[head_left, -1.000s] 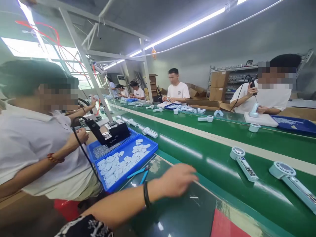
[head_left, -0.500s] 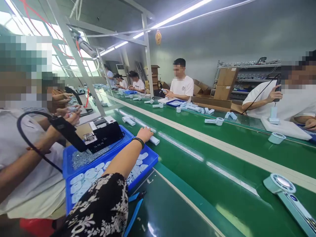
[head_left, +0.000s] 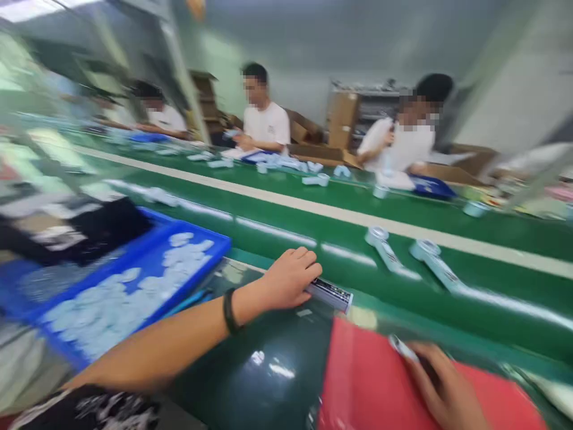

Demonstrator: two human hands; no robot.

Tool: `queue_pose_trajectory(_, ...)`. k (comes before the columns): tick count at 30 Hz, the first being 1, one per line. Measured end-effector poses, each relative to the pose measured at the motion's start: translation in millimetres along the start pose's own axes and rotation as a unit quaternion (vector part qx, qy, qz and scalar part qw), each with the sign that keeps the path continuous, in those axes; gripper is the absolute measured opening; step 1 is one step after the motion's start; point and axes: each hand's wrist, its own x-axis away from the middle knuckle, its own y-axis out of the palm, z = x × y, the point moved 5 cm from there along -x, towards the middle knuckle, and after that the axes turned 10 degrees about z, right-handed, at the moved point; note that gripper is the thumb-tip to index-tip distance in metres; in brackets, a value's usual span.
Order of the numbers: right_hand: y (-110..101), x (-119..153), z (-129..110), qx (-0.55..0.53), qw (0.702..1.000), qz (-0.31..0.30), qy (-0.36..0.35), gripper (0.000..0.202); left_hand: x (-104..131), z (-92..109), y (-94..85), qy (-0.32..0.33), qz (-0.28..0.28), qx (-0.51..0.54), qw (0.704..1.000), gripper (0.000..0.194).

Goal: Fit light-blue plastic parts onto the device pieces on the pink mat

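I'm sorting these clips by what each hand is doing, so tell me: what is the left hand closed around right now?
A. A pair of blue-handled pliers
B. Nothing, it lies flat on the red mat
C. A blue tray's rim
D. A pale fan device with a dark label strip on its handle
D: the left hand is curled over a pale fan device, whose labelled handle sticks out past the fingers.

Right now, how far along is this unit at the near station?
Done: the left hand has one handheld unit off the green belt, gripped at the bench edge. In hand: the right hand rests on the red mat holding a small tool, blurred. Left: two more units lie on the belt, untouched.
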Motion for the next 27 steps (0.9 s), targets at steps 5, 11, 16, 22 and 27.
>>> queue_pose_trajectory(5, -26, -5, -7, -0.134, 0.982, 0.06, 0.12, 0.027, 6, 115, 19.1, 0.082, 0.079, 0.103, 0.988, 0.043)
queue_pose_trajectory(11, -41, 4, -65, -0.118, 0.992, -0.03, 0.042, 0.017, 18, 133, 24.3, 0.05, 0.061, 0.221, 0.972, 0.025)
queue_pose_trajectory(16, -24, 0, -86, -0.014, 0.997, -0.06, -0.034, 0.015, 16, 128, 15.9, 0.018, 0.065, 0.307, 0.949, 0.024)
queue_pose_trajectory(22, -23, 1, -85, 0.007, 0.997, -0.075, -0.028, 0.011, 14, 131, 18.7, 0.01, 0.06, 0.344, 0.937, 0.018)
queue_pose_trajectory(27, -24, 2, -81, -0.042, 0.998, -0.052, -0.01, 0.012, 16, 131, 19.4, -0.023, 0.068, 0.345, 0.936, 0.015)
